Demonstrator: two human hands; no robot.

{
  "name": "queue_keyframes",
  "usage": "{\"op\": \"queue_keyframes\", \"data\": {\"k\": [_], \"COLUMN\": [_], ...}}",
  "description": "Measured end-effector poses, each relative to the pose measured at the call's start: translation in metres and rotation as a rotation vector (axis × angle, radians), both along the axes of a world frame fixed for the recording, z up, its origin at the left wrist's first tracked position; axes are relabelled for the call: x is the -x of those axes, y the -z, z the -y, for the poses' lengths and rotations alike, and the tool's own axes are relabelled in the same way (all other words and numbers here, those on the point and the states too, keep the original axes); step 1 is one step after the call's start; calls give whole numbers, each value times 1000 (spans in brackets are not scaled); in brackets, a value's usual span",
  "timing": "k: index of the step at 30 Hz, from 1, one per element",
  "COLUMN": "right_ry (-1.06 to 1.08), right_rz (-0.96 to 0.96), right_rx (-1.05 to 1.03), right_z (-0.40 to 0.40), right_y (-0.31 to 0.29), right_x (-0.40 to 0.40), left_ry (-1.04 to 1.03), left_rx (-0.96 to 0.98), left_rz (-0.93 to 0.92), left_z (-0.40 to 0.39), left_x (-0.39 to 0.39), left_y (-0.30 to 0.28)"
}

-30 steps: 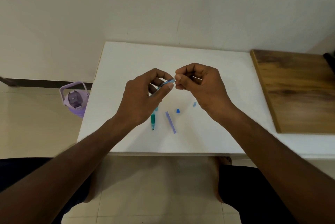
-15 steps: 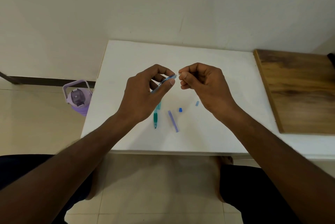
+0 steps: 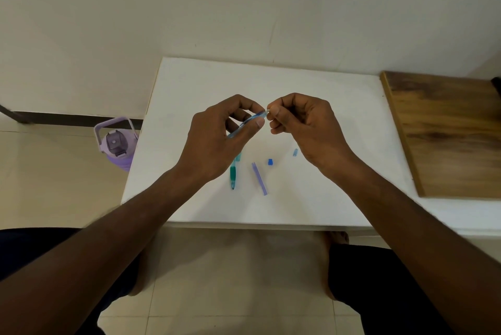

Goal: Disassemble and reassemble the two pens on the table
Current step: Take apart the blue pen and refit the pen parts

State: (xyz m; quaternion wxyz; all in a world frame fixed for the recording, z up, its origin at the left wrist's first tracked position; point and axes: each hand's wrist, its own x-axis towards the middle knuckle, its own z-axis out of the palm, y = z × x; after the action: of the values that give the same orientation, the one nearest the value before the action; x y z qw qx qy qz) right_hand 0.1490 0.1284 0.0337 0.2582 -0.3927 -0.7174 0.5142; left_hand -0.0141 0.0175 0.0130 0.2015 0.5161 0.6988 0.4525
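Note:
My left hand (image 3: 217, 142) grips a translucent blue pen barrel (image 3: 250, 121) above the white table (image 3: 311, 96), its tip pointing right. My right hand (image 3: 306, 128) pinches a small pale part at that tip; the part is mostly hidden by my fingers. A green pen (image 3: 233, 174) lies on the table below my left hand, partly covered by it. Beside it lie a blue tube (image 3: 259, 178), a small blue cap (image 3: 270, 162) and a tiny light-blue piece (image 3: 295, 152).
A wooden board (image 3: 450, 131) lies on the right side of the table. A purple water bottle (image 3: 117, 145) stands on the tiled floor left of the table. A wall rises just behind the table.
Both hands stay together at the barrel's tip with only slight finger shifts. The loose parts on the table have not moved.

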Motion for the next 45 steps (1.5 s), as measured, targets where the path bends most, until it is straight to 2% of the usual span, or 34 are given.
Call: {"op": "queue_keyframes", "data": {"k": [10,19,25,28,32,36,41,45], "right_ry": [-65,-62,-107,-129,-189,-143,-150,-114], "right_rz": [74,59,117,67,-57,-118,-198,-276], "right_rx": [-86,-45,-148,31,402,728,890,791], "right_z": [-4,-2,-4,-8,-11,-12,-9,-20], "right_y": [-2,-2,-1,-1,-4,-4,-6,-7], "right_x": [-7,-6,-12,-14,-21,-26,-26,-27], "left_ry": [22,26,57,74,107,143,173,130], "left_rx": [8,8,10,-13,-25,-24,-35,-49], "left_rz": [-11,-10,-44,-47,-10,4,86,171], "left_z": [0,-1,-1,0,2,5,4,-1], "left_x": [0,-1,0,0,-1,-2,-2,-3], "left_y": [1,0,2,2,4,8,5,1]}}
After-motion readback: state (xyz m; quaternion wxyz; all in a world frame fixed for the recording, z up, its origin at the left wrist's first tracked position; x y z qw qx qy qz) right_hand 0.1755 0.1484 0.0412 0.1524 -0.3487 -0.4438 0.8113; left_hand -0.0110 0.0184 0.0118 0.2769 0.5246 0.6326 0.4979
